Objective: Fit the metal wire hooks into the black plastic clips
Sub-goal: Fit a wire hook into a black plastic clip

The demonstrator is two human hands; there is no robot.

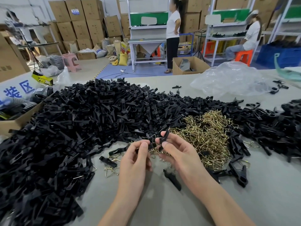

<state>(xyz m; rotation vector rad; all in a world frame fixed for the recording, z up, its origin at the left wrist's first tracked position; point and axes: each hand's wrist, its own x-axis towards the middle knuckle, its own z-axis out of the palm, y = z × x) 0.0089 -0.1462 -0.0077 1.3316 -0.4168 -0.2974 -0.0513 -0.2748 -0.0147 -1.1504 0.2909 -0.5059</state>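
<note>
Clips [97,115] everywhere: a black heap fills the left side of the worktop [162,206], spilling up against a box [19,121] at the left edge. Moving in to the near middle, the left hand [138,154] is raised off the surface, thumb and forefinger pinched on a small black piece [151,145]. A wire hook [153,136] shows just above it; whether it's seated, can't tell. Just beside it, the right hand [177,154] pinches a single clip [164,137] upright between thumb and fingertips, the two hands nearly touching. This looks like the fitting step itself. These parts should weigh almost nothing. The plastic looks stiff and smooth, so grip the clip by its flat sides. Take the springy wire at its bend, leaving the ends free to snap in. Beyond the right hand, brass hooks [206,136] lie tangled mid-worktop, so expect them to snag each other. More clips ring them, and a clear bag [231,79] sits towards the far right corner.
</note>
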